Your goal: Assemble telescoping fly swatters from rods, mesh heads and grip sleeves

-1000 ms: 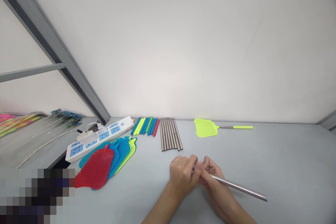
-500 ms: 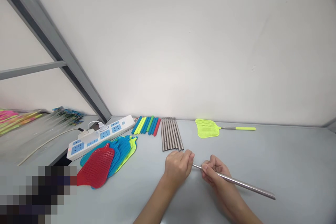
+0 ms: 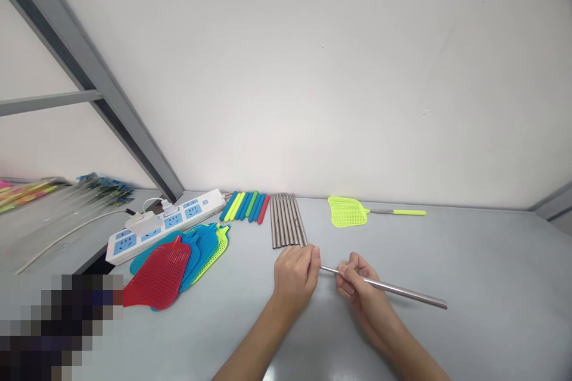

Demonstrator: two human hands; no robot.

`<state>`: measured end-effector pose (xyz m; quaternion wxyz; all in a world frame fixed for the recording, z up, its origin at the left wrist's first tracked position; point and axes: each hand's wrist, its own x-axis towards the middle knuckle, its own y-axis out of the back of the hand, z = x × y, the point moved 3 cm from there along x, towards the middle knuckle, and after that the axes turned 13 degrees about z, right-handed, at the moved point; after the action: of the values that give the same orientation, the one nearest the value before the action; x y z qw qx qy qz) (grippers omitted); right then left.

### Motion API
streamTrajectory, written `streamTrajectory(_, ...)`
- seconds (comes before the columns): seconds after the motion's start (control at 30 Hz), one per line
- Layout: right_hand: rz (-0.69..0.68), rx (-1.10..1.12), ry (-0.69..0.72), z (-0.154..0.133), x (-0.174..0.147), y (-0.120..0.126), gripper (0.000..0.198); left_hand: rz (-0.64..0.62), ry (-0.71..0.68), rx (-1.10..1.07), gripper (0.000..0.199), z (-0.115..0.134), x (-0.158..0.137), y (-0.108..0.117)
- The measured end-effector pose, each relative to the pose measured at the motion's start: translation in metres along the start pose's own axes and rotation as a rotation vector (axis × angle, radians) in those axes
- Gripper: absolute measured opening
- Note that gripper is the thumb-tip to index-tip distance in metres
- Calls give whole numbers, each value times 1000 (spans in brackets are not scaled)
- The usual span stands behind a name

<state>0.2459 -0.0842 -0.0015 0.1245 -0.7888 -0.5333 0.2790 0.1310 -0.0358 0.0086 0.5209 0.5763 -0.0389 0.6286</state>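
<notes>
A telescopic metal rod (image 3: pixel 413 295) slants across the front of the table, its thick end down to the right. My right hand (image 3: pixel 360 289) is closed round its middle, thumb on top. My left hand (image 3: pixel 295 274) is a fist over the thin left end, which it hides; a short thin stretch shows between the hands. Just beyond my left hand lies a row of similar metal rods (image 3: pixel 286 221). Farther back on the right rests a yellow-green fly swatter (image 3: pixel 347 212) with a metal shaft and a yellow-green grip (image 3: pixel 409 212).
Several coloured grips (image 3: pixel 245 207) lie left of the rods. Overlapping fly swatter heads, a red one (image 3: pixel 158 274) on top, lie in front of a white power strip (image 3: pixel 208 208). Bagged items (image 3: pixel 105 187) are at far left. A wall (image 3: pixel 330 83) rises behind the table.
The view has shifted slightly, so everything sits a little differently in frame. The rod's right end now appears higher and nearer my right hand. Both hands keep their grip.
</notes>
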Motion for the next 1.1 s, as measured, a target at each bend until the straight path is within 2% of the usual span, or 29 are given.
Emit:
streamTrajectory(0.17, -16, 59, -21, -2, 3, 1, 27, -58, 41, -149, 17, 19, -1, 9)
streamTrajectory(0.3, -5, 87, -35, 0, 6, 4, 27, -217, 8, -240, 15, 33, -3, 6)
streamTrajectory(0.47, -11, 76, -18, 1, 9, 6, 26, -370, 22, -297, 17, 34, -4, 3)
streamTrajectory(0.67, 2, -41, -23, 3, 8, 6, 12, -429, 59, -265, 19, 26, -2, 1)
streamTrajectory(0.8, 7, -98, -26, 5, 9, 6, 11, -479, 93, -266, 22, 24, -2, -1)
streamTrajectory(1.1, -25, 17, -123, 10, 7, 5, 3, -508, 188, -333, 29, 16, 0, 1)
